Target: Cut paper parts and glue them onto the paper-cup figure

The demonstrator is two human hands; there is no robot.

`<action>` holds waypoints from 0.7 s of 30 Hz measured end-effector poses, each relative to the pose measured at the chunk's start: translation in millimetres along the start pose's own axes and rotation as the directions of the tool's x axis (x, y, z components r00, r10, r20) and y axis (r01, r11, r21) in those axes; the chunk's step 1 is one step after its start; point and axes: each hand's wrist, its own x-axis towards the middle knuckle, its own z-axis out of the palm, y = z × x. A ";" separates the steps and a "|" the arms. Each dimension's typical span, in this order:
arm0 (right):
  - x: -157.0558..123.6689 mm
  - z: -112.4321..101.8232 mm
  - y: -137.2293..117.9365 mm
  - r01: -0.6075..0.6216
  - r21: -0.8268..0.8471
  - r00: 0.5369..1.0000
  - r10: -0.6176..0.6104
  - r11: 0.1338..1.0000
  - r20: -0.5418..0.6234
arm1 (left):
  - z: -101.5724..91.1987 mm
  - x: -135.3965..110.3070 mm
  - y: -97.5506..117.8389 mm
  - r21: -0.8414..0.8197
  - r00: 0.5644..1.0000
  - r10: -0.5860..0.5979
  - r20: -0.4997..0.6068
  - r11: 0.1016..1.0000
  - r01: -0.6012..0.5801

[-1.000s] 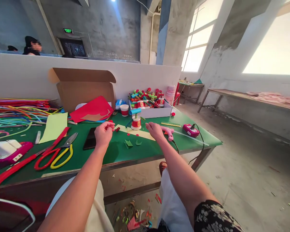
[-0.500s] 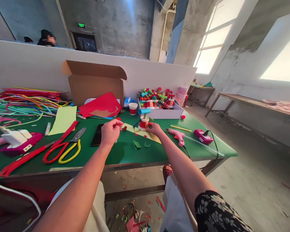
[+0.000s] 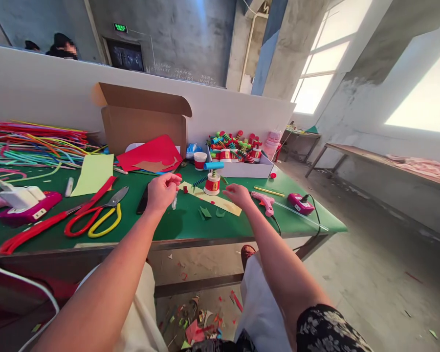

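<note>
A paper-cup figure (image 3: 212, 184) stands upright on a pale yellow paper strip (image 3: 231, 207). It has a red band, a blue roll on a spring-like neck and coiled arms at its sides. To its left, my left hand (image 3: 163, 192) is closed in a pinch, with a small red piece (image 3: 179, 175) at its fingertips. My right hand (image 3: 239, 195) is beside the figure on the right, apart from it, fingers loosely stretched and holding nothing I can see. Small green paper scraps (image 3: 205, 212) lie in front of the strip.
A pink glue gun (image 3: 264, 202) and a purple power socket (image 3: 300, 203) are on the right. Scissors (image 3: 112, 208), a phone (image 3: 142, 203) and pipe cleaners (image 3: 40, 146) lie left. Behind stand a red-white cup (image 3: 200, 161) and a white box (image 3: 242, 169) of similar figures.
My right hand has let go of the cup figure and drawn slightly away to its right. My left hand keeps its pinch. The whole view has shifted slightly.
</note>
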 end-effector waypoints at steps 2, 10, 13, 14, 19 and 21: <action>-13.3 -7.5 5.3 0.006 0.088 1.000 -0.003 0.996 -0.031 | 2.0 -2.5 0.0 0.037 0.994 0.003 0.109 0.999 -0.007; -51.8 -14.3 -4.8 0.220 0.085 0.965 -0.230 0.972 0.124 | 27.0 -23.3 5.5 0.246 0.874 0.155 0.461 0.924 -0.293; -60.0 -10.7 -16.1 0.365 -0.083 0.912 -0.337 0.927 0.235 | 31.8 -23.5 7.9 0.255 0.873 0.195 0.447 0.907 -0.334; -62.3 -8.9 -19.6 0.388 -0.142 0.904 -0.345 0.911 0.254 | 32.3 -23.3 8.4 0.258 0.875 0.200 0.440 0.906 -0.336; -66.8 0.4 -32.4 0.427 -0.334 0.897 -0.346 0.840 0.275 | 36.7 -32.1 5.5 0.276 0.844 0.206 0.495 0.884 -0.377; -65.9 1.6 -33.8 0.413 -0.357 0.904 -0.331 0.837 0.270 | 40.9 -39.5 2.2 0.282 0.795 0.237 0.559 0.847 -0.451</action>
